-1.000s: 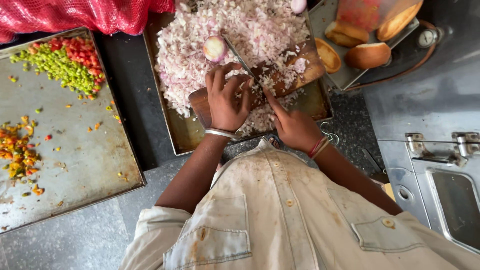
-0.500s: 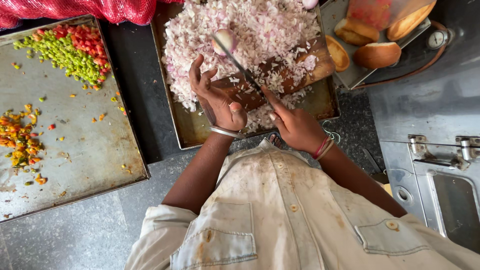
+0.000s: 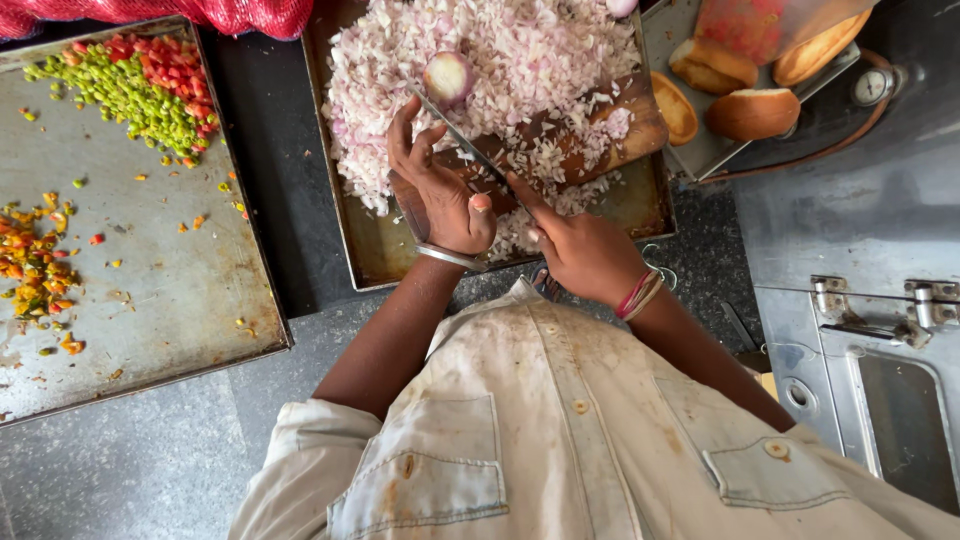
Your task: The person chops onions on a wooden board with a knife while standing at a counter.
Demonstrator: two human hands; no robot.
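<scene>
My right hand (image 3: 585, 250) grips a knife (image 3: 462, 138) whose blade points up and left over a wooden cutting board (image 3: 625, 128). At the blade's tip lies a halved onion (image 3: 448, 76), cut face up, on a big heap of chopped onion (image 3: 500, 50). My left hand (image 3: 438, 185) is over the board's left end with fingers spread, touching the blade's side and holding nothing. The board rests in a metal tray (image 3: 370, 250) that also carries the onion heap.
A large steel tray (image 3: 150, 290) on the left carries chopped green and red peppers (image 3: 130, 85) and orange bits (image 3: 30, 260). Bread buns (image 3: 750, 112) lie on a tray at top right. A steel counter with a latch (image 3: 870, 305) is on the right. Red mesh (image 3: 150, 12) is along the top.
The knife swung up and left, pushing the halved onion further onto the heap. My left hand opened from resting on the board and moved up along the blade.
</scene>
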